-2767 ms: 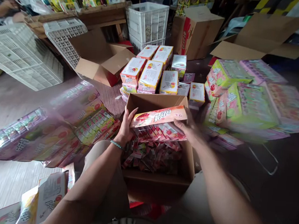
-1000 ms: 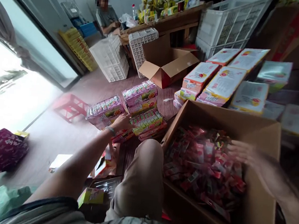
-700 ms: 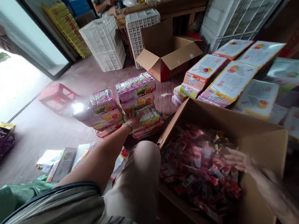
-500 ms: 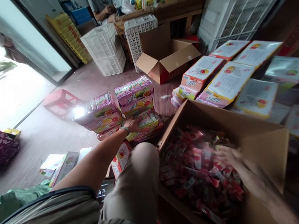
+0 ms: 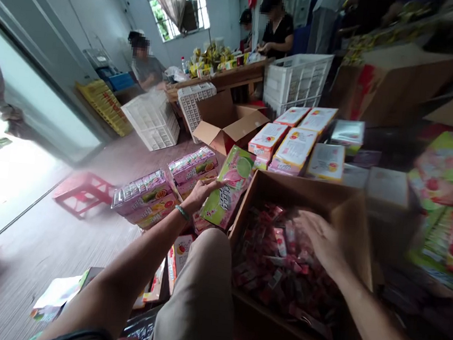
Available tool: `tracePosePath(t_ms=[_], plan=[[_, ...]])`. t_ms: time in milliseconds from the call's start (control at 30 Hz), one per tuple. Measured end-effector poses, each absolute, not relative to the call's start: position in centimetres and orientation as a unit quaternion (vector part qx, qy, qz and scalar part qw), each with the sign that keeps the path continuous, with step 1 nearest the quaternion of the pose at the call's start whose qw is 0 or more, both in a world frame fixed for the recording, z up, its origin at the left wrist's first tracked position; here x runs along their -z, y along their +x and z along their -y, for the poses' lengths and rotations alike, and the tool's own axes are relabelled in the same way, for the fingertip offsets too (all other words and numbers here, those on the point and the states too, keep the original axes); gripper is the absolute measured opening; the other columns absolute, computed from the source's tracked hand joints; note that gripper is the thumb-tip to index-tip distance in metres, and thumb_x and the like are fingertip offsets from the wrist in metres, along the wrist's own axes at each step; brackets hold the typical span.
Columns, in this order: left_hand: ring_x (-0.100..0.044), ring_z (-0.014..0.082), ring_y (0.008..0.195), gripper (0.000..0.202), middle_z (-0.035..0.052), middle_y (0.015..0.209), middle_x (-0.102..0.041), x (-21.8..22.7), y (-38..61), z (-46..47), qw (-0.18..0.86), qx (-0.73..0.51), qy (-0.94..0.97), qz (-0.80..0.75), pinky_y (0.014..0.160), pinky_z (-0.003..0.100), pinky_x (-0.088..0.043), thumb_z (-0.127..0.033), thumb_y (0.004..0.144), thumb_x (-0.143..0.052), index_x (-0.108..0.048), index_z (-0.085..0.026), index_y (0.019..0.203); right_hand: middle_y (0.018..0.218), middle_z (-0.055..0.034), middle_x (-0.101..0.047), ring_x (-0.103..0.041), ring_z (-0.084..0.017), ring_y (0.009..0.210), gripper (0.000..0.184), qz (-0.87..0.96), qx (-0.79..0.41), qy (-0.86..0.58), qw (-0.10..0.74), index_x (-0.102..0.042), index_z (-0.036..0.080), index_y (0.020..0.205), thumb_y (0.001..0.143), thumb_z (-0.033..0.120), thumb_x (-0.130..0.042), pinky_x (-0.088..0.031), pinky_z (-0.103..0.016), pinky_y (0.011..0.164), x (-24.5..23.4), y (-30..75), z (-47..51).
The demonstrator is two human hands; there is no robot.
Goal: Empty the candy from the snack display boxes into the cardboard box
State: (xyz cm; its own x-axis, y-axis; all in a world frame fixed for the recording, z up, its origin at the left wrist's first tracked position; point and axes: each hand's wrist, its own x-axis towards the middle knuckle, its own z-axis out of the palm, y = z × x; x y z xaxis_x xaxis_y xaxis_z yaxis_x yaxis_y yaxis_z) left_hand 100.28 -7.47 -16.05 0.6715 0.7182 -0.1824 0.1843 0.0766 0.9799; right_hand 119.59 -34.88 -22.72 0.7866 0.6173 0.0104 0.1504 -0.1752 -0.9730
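Observation:
My left hand [image 5: 203,192] grips the edge of a green and pink printed box [image 5: 223,204], which is tilted up beside my knee. A large open cardboard carton [image 5: 309,186] stands to my right, with a heap of small red and pink wrapped packets [image 5: 279,242] inside. Over that heap, within the carton, is my right hand [image 5: 317,229]; its fingers are smeared by motion, and whether they hold a packet does not show. Left of the held box stand two stacks of purple printed boxes, a nearer stack [image 5: 144,197] and a farther stack [image 5: 192,167].
White-topped printed boxes [image 5: 295,147] are stacked beyond the carton. Behind stand an open cardboard box [image 5: 230,127] and white plastic crates [image 5: 151,120]. A red stool [image 5: 83,193] is on the left floor. People sit working at a wooden table [image 5: 223,76].
My left hand has raised the green and pink box from the stacks, tilting it toward the carton. My right hand stays over the packets. The view has swung up and to the right.

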Motion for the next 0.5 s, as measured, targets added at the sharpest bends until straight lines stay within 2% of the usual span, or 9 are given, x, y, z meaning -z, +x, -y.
tracePosePath(t_ms=[67, 133, 200, 267, 367, 500], plan=[[-0.061, 0.0161, 0.054, 0.046, 0.0053, 0.068, -0.071, 14.6, 102.4, 11.1, 0.688, -0.178, 0.623, -0.328, 0.054, 0.028, -0.05, -0.052, 0.059, -0.09, -0.076, -0.013, 0.078, 0.108, -0.014, -0.077, -0.073, -0.03, 0.104, 0.074, 0.268, -0.147, -0.742, 0.596, -0.071, 0.019, 0.113, 0.083, 0.084, -0.053, -0.058, -0.048, 0.097, 22.3, 118.6, 34.7], [-0.06, 0.0162, 0.051, 0.047, 0.0051, 0.063, -0.07, 14.0, 104.0, 14.5, 0.713, -0.139, 0.609, -0.319, 0.051, 0.028, -0.049, -0.053, 0.056, -0.091, -0.076, -0.013, 0.075, 0.115, -0.0165, -0.074, -0.07, -0.031, 0.109, 0.07, 0.307, -0.008, -0.757, 0.576, -0.069, 0.017, 0.119, 0.089, 0.078, -0.052, -0.057, -0.047, 0.096, 21.6, 117.7, 35.0], [-0.063, 0.0171, 0.055, 0.049, 0.0052, 0.067, -0.072, 14.1, 105.0, 17.1, 0.718, -0.104, 0.62, -0.299, 0.056, 0.028, -0.052, -0.052, 0.056, -0.091, -0.079, -0.012, 0.082, 0.125, -0.0179, -0.07, -0.065, -0.031, 0.117, 0.06, 0.395, 0.15, -0.748, 0.513, -0.065, 0.016, 0.128, 0.095, 0.066, -0.056, -0.053, -0.047, 0.101, 20.9, 116.9, 35.9], [-0.068, 0.0197, 0.066, 0.055, 0.0046, 0.078, -0.077, 14.7, 105.6, 18.6, 0.68, -0.082, 0.671, -0.282, 0.063, 0.028, -0.054, -0.051, 0.059, -0.091, -0.082, -0.014, 0.099, 0.132, -0.0164, -0.065, -0.058, -0.031, 0.126, 0.05, 0.503, 0.235, -0.722, 0.412, -0.061, 0.017, 0.132, 0.099, 0.054, -0.058, -0.047, -0.048, 0.108, 20.1, 116.3, 37.0], [-0.072, 0.0254, 0.084, 0.062, 0.0012, 0.084, -0.078, 15.5, 105.9, 19.3, 0.537, -0.059, 0.79, -0.29, 0.071, 0.028, -0.054, -0.048, 0.063, -0.088, -0.081, -0.02, 0.117, 0.127, -0.0139, -0.066, -0.052, -0.033, 0.125, 0.044, 0.595, 0.23, -0.724, 0.263, -0.063, 0.016, 0.121, 0.096, 0.052, -0.066, -0.037, -0.051, 0.11, 19.0, 115.4, 38.4], [-0.072, 0.0267, 0.085, 0.056, -0.0025, 0.068, -0.072, 15.3, 106.1, 19.5, 0.34, -0.003, 0.894, -0.291, 0.074, 0.029, -0.05, -0.038, 0.067, -0.085, -0.079, -0.026, 0.122, 0.105, -0.0093, -0.068, -0.056, -0.029, 0.107, 0.039, 0.627, 0.147, -0.747, 0.163, -0.063, 0.016, 0.1, 0.089, 0.051, -0.076, -0.037, -0.048, 0.103, 18.6, 114.2, 38.9]])
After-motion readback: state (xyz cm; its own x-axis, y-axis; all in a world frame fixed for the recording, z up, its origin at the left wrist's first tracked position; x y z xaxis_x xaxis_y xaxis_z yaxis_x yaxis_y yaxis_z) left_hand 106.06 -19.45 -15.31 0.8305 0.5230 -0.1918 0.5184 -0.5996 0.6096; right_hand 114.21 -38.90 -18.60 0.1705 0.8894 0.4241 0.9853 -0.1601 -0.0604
